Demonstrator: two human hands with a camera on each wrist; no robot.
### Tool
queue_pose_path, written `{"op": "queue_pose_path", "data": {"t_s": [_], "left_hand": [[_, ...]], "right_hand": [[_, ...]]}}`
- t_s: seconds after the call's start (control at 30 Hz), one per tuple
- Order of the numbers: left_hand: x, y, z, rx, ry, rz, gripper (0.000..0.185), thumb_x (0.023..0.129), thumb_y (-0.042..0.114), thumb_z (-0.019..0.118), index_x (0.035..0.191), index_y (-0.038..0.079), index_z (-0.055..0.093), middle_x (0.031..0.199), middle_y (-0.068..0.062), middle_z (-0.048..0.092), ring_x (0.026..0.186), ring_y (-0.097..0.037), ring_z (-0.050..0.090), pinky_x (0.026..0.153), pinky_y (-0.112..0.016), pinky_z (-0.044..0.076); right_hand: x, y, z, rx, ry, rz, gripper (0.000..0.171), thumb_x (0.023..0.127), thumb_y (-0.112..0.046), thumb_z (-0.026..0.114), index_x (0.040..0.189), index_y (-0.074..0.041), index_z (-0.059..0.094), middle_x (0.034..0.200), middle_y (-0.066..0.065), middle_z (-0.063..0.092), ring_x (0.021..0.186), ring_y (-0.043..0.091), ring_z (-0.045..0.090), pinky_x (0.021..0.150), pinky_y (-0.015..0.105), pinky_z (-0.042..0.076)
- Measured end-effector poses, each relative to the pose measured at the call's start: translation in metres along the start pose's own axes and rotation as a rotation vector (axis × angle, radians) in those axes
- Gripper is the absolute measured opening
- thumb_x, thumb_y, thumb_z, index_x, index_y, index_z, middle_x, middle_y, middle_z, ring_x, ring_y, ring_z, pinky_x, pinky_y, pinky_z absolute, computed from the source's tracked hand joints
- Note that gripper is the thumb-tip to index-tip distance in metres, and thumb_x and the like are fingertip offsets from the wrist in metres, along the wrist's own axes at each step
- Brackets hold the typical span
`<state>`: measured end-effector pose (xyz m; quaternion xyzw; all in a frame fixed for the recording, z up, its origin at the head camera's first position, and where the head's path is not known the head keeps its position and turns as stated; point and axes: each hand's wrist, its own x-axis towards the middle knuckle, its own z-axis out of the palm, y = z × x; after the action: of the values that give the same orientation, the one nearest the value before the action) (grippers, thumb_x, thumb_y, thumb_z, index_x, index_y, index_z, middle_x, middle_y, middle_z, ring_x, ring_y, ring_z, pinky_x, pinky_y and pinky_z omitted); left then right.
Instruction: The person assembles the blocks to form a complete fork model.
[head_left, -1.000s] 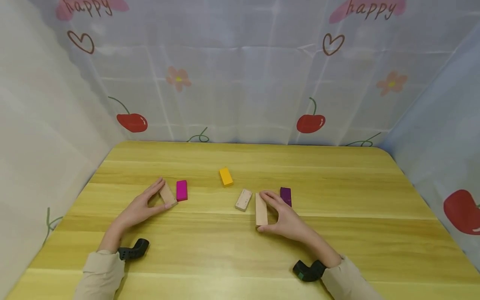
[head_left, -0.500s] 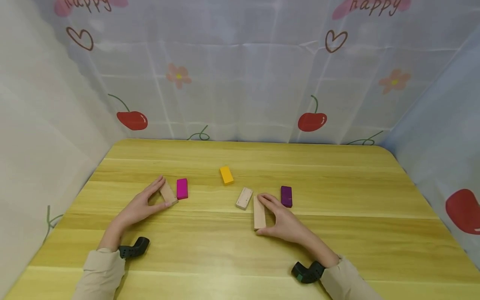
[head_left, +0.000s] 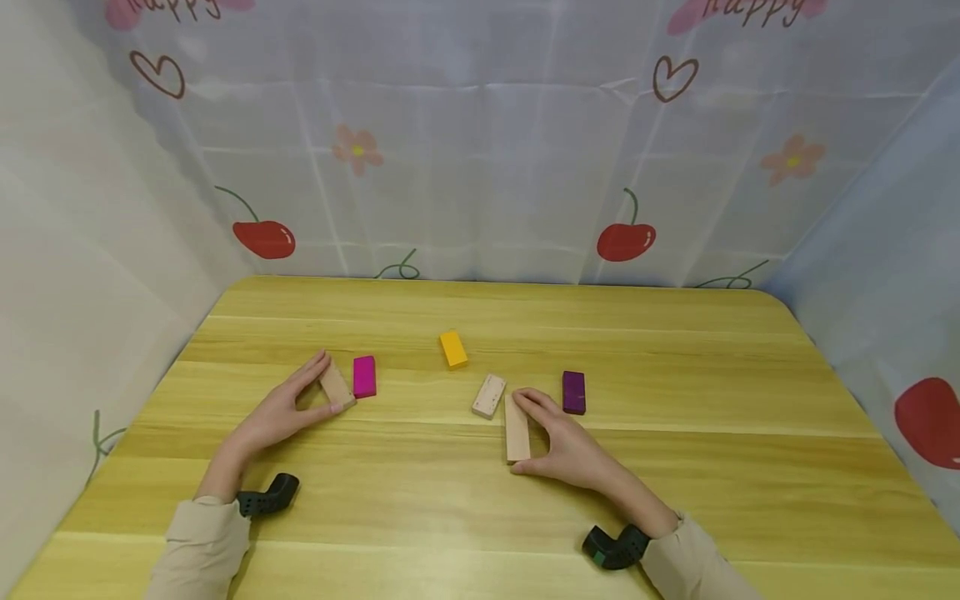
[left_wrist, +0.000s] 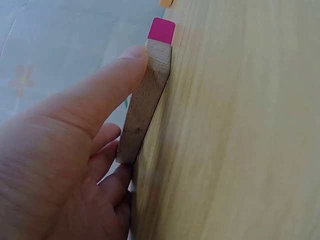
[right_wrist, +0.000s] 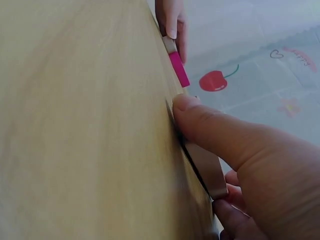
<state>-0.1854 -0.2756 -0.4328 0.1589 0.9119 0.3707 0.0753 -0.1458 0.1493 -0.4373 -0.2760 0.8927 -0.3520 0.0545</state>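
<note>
Broadly, the wooden table [head_left: 675, 467] carries everything. Largest of the held pieces, the long plain block [head_left: 517, 427] lies flat right of centre, long axis running roughly away from the person; the right hand [head_left: 567, 446] pinches it end to end, thumb at the near end, fingers at the far end. It looks light, stiff and smooth, best taken by its ends or long sides. Smaller, the short plain block [head_left: 336, 387] sits at the left, angled, pinched likewise by the left hand [head_left: 279, 414], just beside the pink block [head_left: 363, 376].
</note>
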Motion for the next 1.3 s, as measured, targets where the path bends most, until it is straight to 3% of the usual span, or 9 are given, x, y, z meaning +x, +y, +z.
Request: {"op": "queue_pose_path", "data": {"t_s": [0.37,0.67,1.0,1.17,1.3], "left_hand": [[0.003,0.005,-0.001,0.008,-0.007,-0.004,0.08,0.081,0.039,0.062,0.143,0.014,0.018,0.148,-0.006,0.009,0.134,-0.032,0.007,0.101,-0.057,0.015],[0.005,0.004,-0.003,0.018,-0.011,-0.006,0.08,0.082,0.039,0.062,0.143,0.014,0.017,0.149,-0.005,0.008,0.134,-0.032,0.007,0.101,-0.056,0.014],[0.0,0.002,-0.005,0.03,-0.061,0.017,0.085,0.078,0.039,0.065,0.143,0.013,0.017,0.149,-0.006,0.007,0.134,-0.031,0.006,0.101,-0.056,0.014],[-0.002,0.006,-0.011,0.048,-0.075,0.095,0.067,0.083,0.015,0.063,0.14,0.007,0.027,0.148,-0.012,0.006,0.133,-0.036,0.002,0.099,-0.059,0.014],[0.001,0.011,-0.016,0.087,-0.099,0.116,0.055,0.086,0.002,0.054,0.137,0.005,0.034,0.147,-0.015,0.011,0.132,-0.039,0.002,0.099,-0.06,0.012]], "right_hand": [[-0.001,0.0,-0.003,-0.01,-0.008,-0.02,0.092,0.069,-0.04,0.074,0.141,-0.009,0.025,0.144,0.005,0.022,0.129,0.02,0.025,0.1,0.041,0.031],[-0.001,-0.001,-0.004,0.047,-0.018,0.008,0.088,0.074,-0.047,0.066,0.143,-0.016,0.02,0.148,0.0,0.009,0.133,0.018,0.014,0.102,0.044,0.026],[-0.013,-0.001,-0.003,0.046,0.012,-0.042,0.07,0.083,-0.044,0.057,0.14,-0.016,0.029,0.145,-0.002,0.023,0.134,0.016,0.013,0.103,0.045,0.022],[-0.015,0.001,-0.001,0.028,0.011,-0.047,0.067,0.083,-0.043,0.057,0.139,-0.016,0.031,0.144,-0.004,0.025,0.133,0.016,0.016,0.103,0.044,0.023],[-0.015,0.003,0.0,0.026,0.018,-0.058,0.068,0.082,-0.04,0.06,0.139,-0.015,0.032,0.144,-0.002,0.025,0.133,0.017,0.019,0.103,0.042,0.023]]}}
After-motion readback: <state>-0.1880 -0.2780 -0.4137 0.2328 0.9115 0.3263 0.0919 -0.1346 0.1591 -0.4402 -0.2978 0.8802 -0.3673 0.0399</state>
